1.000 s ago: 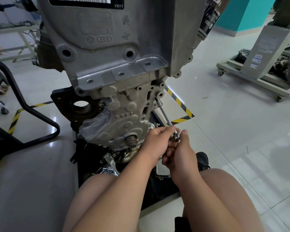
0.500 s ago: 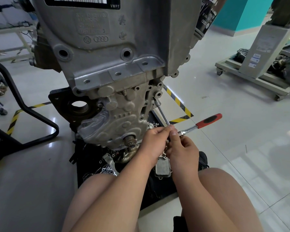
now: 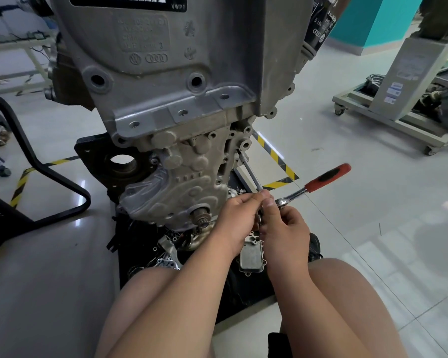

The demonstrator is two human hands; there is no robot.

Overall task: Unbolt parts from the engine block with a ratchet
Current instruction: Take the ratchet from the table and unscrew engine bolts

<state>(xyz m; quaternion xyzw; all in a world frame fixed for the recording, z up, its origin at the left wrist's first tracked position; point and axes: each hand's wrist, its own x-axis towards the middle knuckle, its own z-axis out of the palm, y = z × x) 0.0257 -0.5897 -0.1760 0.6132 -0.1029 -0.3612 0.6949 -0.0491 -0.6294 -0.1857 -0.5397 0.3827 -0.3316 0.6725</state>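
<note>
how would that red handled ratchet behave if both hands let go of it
Probably stiff: the ratchet looks all metal under its red grip. Its handle juts sideways off the thin extension bar, so released it would likely swing down or drop off. The rubbery-looking grip should resist slipping.

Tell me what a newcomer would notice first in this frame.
The big grey engine block fills the upper centre, above a black mat with loose metal parts. At its lower right edge the left hand pinches a long extension that runs up to the block, and the right hand holds the head of a ratchet, whose red handle sticks out to the right.
</note>
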